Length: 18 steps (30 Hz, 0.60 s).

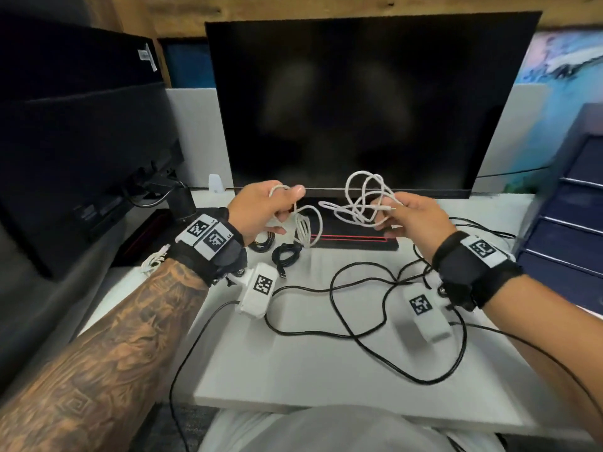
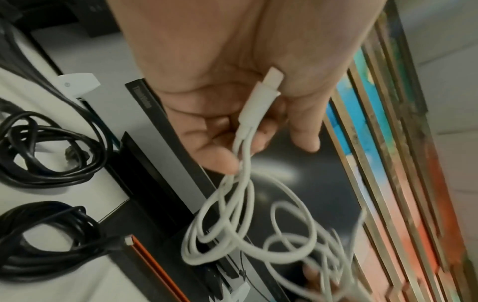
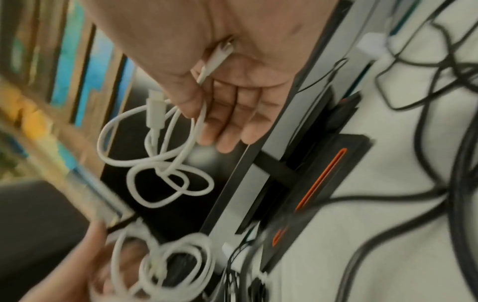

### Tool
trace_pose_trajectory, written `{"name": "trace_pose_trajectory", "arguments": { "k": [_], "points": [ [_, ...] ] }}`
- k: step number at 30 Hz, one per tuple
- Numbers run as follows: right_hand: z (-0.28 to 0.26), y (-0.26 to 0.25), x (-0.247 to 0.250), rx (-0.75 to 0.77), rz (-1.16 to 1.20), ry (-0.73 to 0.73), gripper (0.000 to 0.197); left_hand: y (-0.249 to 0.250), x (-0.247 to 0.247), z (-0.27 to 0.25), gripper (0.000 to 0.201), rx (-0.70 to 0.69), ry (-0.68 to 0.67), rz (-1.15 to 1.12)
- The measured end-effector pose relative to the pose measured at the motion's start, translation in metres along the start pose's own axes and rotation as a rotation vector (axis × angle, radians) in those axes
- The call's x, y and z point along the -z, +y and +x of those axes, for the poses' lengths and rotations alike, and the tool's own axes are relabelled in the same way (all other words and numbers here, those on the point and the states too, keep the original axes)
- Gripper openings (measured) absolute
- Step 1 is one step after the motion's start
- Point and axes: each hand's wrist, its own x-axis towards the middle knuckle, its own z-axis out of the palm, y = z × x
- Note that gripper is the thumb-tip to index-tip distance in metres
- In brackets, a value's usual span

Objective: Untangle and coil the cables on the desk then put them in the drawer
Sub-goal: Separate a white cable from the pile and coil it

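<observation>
Both hands are raised above the white desk [image 1: 326, 363], in front of the monitor. My left hand [image 1: 287, 203] grips a small bundle of white cable loops [image 1: 305, 228]. In the left wrist view a white plug [image 2: 261, 98] lies across its fingers. My right hand [image 1: 388, 213] pinches a tangle of white cable [image 1: 362, 197]. In the right wrist view one plug [image 3: 217, 55] sits in its palm and the tangled loops [image 3: 160, 173] hang below. White strands run between the two hands. A long loose black cable [image 1: 359, 334] sprawls over the desk.
Two small coiled black cables [image 1: 261, 244] [image 1: 287, 254] lie under my left hand. The dark monitor [image 1: 359, 102] and its red-striped base [image 1: 355, 239] stand behind. A blue drawer unit [image 1: 567, 223] stands at the right, a second screen [image 1: 81, 141] at the left.
</observation>
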Motion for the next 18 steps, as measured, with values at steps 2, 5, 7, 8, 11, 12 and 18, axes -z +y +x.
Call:
{"name": "trace_pose_trajectory", "arguments": {
  "k": [2, 5, 7, 8, 11, 12, 18],
  "points": [
    [0.002, 0.002, 0.023, -0.066, 0.111, 0.075, 0.022, -0.003, 0.006, 0.007, 0.039, 0.037, 0.052, -0.16],
    [0.003, 0.01, 0.05, -0.125, 0.24, 0.149, 0.025, -0.01, 0.011, 0.017, 0.041, 0.067, 0.144, -0.196],
    [0.003, 0.013, 0.057, -0.127, 0.229, 0.156, 0.023, -0.012, 0.008, 0.019, 0.041, 0.075, 0.131, -0.095],
    [0.002, 0.014, 0.057, -0.12, 0.208, 0.148, 0.021, -0.013, 0.005, 0.019, 0.041, 0.065, 0.1, -0.055],
    [-0.001, 0.009, 0.049, -0.096, 0.148, 0.13, 0.013, -0.008, -0.006, 0.015, 0.042, 0.022, -0.043, -0.055],
    [-0.002, 0.009, 0.046, -0.09, 0.129, 0.129, 0.014, -0.005, -0.008, 0.014, 0.042, 0.026, -0.098, -0.105],
    [-0.008, 0.003, 0.032, -0.104, 0.172, 0.076, 0.021, 0.003, 0.001, 0.009, 0.054, 0.075, -0.285, -0.393]
  ]
}}
